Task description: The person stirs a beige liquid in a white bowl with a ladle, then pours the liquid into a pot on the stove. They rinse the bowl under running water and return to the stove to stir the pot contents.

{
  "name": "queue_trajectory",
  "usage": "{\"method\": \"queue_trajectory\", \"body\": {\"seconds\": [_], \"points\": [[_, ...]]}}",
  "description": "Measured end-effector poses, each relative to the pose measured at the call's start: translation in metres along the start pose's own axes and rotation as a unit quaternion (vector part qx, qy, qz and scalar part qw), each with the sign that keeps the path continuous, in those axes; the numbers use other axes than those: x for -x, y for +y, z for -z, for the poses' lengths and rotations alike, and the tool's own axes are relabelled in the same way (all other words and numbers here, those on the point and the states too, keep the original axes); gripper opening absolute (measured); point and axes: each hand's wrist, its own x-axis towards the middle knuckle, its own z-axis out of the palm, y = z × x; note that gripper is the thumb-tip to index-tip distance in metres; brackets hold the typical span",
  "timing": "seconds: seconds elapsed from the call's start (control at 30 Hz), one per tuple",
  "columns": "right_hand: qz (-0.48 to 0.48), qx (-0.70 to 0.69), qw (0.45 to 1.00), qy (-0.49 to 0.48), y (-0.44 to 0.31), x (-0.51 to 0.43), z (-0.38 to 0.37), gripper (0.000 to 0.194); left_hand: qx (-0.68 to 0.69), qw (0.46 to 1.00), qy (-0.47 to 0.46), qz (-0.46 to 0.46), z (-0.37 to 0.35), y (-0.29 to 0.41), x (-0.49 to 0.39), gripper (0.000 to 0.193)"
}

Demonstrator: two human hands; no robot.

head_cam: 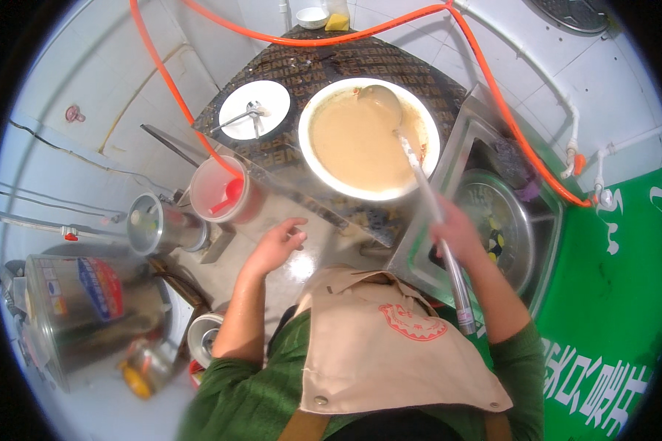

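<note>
My right hand (457,230) is closed around the long metal handle of a large ladle (380,105). The ladle's bowl rests partly sunk in a tan, creamy liquid (358,143), near the far rim of a wide white basin (312,171). My left hand (278,245) hangs in front of the apron with nothing in it, its fingers apart and slightly bent. Left of the basin, a white plate (237,102) holds metal utensils. Basin and plate stand on a dark, printed board tabletop (303,71).
An orange hose (507,118) arches over the tabletop into a plastic bucket (198,193) with a red scoop (233,193). At right is a steel sink (554,242) holding a metal basin (521,220). A large steel drum (66,331) stands at left.
</note>
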Motion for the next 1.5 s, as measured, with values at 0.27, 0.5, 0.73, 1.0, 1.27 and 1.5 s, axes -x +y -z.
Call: {"method": "queue_trajectory", "body": {"seconds": [0.27,0.5,0.73,1.0,1.27,1.5], "points": [[-0.055,-0.270,0.946,-0.171,-0.013,0.006,-0.008,0.059,0.012,1.000,0.001,-0.002,-0.001,0.001,0.002,0.039],[-0.100,-0.532,0.796,-0.269,-0.007,0.036,0.004,0.055,0.012,1.000,0.003,-0.009,0.000,-0.002,0.003,0.038],[-0.072,-0.487,0.834,-0.250,-0.011,0.060,0.013,0.060,0.017,1.000,0.001,0.000,0.000,-0.004,0.004,0.039],[-0.025,-0.438,0.872,-0.218,-0.011,0.066,0.018,0.065,0.017,1.000,-0.002,0.003,-0.002,0.001,0.002,0.039],[-0.020,-0.210,0.966,-0.148,-0.026,0.073,0.016,0.073,0.000,1.000,-0.004,-0.009,-0.004,0.001,0.003,0.040],[-0.055,-0.081,0.985,-0.141,-0.034,0.078,0.010,0.073,0.005,1.000,-0.002,0.000,-0.005,-0.004,0.000,0.040]]}}
